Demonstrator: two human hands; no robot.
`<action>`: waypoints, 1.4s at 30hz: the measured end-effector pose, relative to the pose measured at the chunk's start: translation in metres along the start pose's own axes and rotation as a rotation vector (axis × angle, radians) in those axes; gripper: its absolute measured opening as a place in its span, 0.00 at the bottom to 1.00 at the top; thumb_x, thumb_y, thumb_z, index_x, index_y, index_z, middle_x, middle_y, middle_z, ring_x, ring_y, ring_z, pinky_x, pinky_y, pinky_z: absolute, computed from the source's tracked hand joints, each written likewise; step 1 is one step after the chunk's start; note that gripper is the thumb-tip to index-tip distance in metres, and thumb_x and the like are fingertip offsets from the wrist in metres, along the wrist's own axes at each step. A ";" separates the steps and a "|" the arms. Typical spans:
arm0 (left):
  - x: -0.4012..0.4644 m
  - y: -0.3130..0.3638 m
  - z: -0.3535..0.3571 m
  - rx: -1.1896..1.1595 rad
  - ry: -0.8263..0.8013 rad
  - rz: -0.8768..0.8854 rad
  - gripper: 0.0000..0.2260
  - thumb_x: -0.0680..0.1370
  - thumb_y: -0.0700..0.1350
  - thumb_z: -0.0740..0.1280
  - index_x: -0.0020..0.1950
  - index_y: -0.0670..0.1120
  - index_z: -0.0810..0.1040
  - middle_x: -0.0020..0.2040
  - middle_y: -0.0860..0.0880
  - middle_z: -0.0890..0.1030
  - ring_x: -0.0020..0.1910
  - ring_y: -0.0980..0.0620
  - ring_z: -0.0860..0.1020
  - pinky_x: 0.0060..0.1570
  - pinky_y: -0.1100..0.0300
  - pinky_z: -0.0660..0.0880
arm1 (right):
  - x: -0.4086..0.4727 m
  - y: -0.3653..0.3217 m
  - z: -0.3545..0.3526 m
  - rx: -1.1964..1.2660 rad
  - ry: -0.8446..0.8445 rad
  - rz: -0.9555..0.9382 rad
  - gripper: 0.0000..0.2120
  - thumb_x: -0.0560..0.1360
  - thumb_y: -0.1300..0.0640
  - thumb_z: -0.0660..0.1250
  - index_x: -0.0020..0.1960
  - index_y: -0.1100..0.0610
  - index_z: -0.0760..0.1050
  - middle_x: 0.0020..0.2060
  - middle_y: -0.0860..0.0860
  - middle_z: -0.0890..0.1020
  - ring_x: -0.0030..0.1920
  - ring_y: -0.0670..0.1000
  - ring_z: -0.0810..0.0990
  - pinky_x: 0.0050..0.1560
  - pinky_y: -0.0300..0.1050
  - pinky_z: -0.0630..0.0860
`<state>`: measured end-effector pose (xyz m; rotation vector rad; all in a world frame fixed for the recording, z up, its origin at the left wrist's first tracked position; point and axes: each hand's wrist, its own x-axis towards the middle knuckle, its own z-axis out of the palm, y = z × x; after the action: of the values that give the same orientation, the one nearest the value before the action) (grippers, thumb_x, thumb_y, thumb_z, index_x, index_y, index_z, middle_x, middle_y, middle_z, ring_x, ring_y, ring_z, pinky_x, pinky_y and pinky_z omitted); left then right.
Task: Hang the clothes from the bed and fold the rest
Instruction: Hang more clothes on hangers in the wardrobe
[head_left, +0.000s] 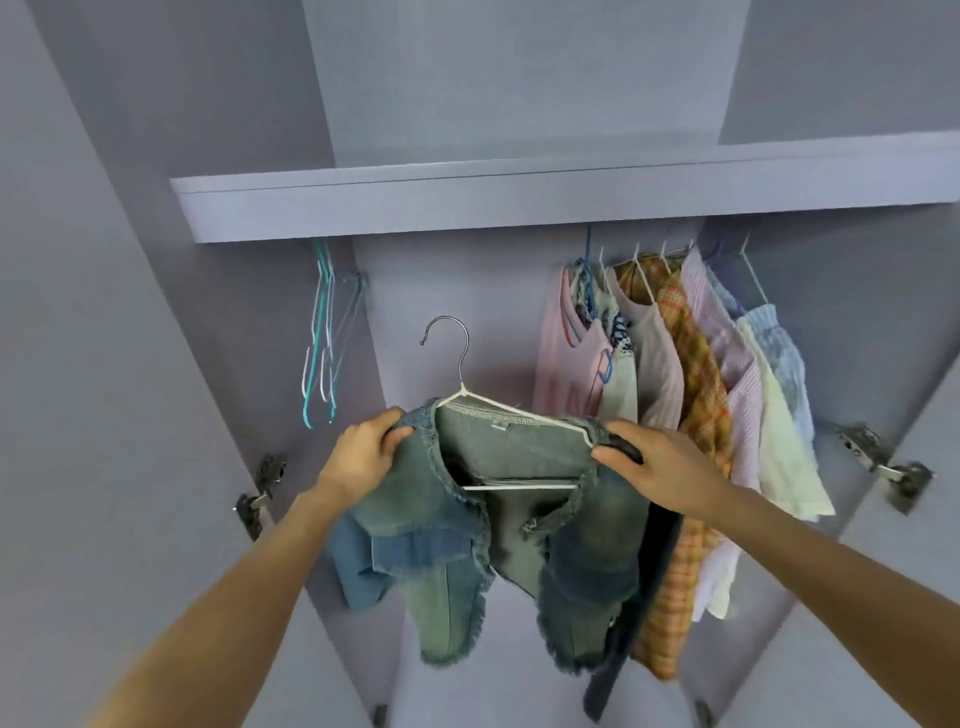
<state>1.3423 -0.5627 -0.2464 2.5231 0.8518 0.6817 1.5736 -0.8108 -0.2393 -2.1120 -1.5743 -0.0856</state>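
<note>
A faded denim vest (524, 525) with frayed edges sits on a white hanger (511, 410) with a metal hook, held up in front of the open wardrobe. My left hand (363, 449) grips the vest's left shoulder. My right hand (641, 460) pinches the right shoulder together with the hanger's end. The hook points up, below the shelf and free of any rail. A dark strap hangs down behind the vest on the right.
Several garments (691, 395) hang on the right side of the wardrobe, pink, plaid and white. Several bare hangers (324, 338) hang at the left. A grey shelf (519, 202) runs above. Open doors with hinges (260, 493) flank both sides.
</note>
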 end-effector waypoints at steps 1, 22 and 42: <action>0.004 -0.001 0.003 -0.024 0.004 0.019 0.07 0.80 0.44 0.60 0.44 0.44 0.71 0.35 0.42 0.76 0.36 0.42 0.73 0.37 0.56 0.65 | -0.004 -0.001 -0.004 -0.003 -0.026 0.011 0.10 0.80 0.52 0.58 0.48 0.56 0.74 0.37 0.51 0.79 0.39 0.54 0.78 0.40 0.45 0.69; 0.010 0.012 0.008 -0.097 0.085 0.284 0.09 0.80 0.39 0.60 0.54 0.38 0.78 0.46 0.40 0.80 0.45 0.42 0.78 0.45 0.57 0.71 | -0.010 -0.034 -0.009 -0.140 0.217 -0.008 0.09 0.76 0.62 0.65 0.54 0.62 0.81 0.45 0.57 0.80 0.46 0.58 0.79 0.47 0.53 0.76; 0.013 -0.016 -0.004 0.017 -0.085 0.060 0.12 0.81 0.49 0.56 0.50 0.40 0.70 0.37 0.43 0.76 0.40 0.40 0.76 0.39 0.52 0.69 | -0.017 0.004 0.001 -0.304 -0.036 0.099 0.14 0.80 0.50 0.55 0.55 0.59 0.72 0.42 0.55 0.80 0.43 0.57 0.79 0.40 0.47 0.72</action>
<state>1.3419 -0.5413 -0.2467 2.5824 0.7581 0.5834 1.5714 -0.8260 -0.2470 -2.4320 -1.5550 -0.2693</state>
